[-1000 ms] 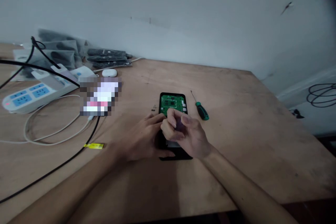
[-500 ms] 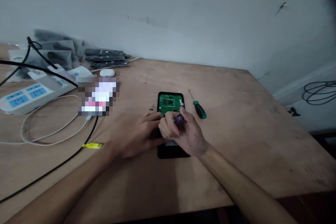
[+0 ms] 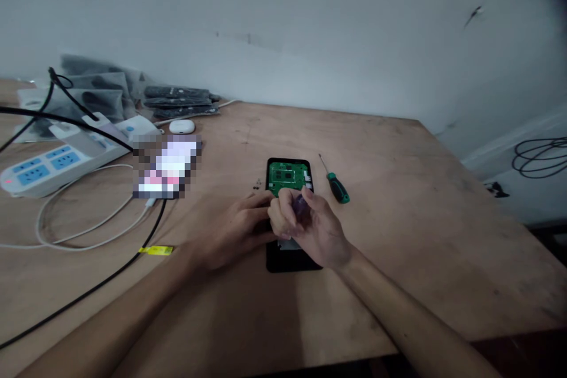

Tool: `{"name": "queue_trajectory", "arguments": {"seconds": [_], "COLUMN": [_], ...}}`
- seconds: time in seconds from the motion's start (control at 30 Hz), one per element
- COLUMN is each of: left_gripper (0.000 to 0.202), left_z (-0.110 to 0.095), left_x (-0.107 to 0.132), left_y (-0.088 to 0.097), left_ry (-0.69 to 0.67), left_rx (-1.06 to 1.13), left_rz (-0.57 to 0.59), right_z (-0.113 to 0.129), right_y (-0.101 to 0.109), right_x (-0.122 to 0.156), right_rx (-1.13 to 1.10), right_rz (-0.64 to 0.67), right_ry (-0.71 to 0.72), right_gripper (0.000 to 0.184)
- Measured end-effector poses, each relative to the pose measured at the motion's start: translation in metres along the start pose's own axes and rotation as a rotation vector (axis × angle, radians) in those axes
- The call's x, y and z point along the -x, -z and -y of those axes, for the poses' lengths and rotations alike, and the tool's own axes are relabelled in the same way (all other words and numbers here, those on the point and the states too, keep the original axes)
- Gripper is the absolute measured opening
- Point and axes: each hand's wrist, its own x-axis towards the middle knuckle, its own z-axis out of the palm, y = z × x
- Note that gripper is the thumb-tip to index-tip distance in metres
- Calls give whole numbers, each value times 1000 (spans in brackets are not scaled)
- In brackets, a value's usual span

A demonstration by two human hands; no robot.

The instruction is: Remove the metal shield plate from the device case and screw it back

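Note:
A black device casing (image 3: 290, 261) lies on the table with a green circuit board (image 3: 287, 174) exposed in its far half. My left hand (image 3: 239, 227) rests at the casing's left edge, gripping it with bent fingers; the fingertips are partly hidden behind my right hand. Above the board, my right hand (image 3: 312, 221) is closed around a screwdriver with a purple handle (image 3: 301, 207). Its shaft and tip are out of sight beneath the fist. Several tiny dark screws (image 3: 256, 185) lie just left of the casing. To its right is a green-and-black screwdriver (image 3: 337, 187).
On the left are a white power strip (image 3: 48, 168), a phone (image 3: 170, 165) with a blurred-out screen, and a white earbud case (image 3: 182, 126). Black and white cables cross there; one carries a yellow tag (image 3: 158, 250). Bagged dark items (image 3: 181, 100) lie against the wall.
The whole view has shifted slightly, with things appearing a little lower. My right hand has turned slightly around the purple handle; my left hand keeps its place on the casing.

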Motion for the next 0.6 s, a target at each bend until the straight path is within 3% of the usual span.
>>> {"name": "queue_trajectory", "arguments": {"seconds": [0.13,0.3,0.6], "left_gripper": [25,23,25], "left_z": [0,2,-4], "left_x": [0,-1,-1], "left_y": [0,-1,2], "left_ry": [-5,-10,45], "left_rx": [-7,-7,-5], "left_rz": [-10,-12,-18], "right_z": [-1,0,0], "right_y": [2,3,1], "right_x": [1,2,2], "right_rx": [37,11,-47], "right_rz": [-21,5,-6], "right_ry": [-16,-24,-46], "right_gripper": [69,68,37]}}
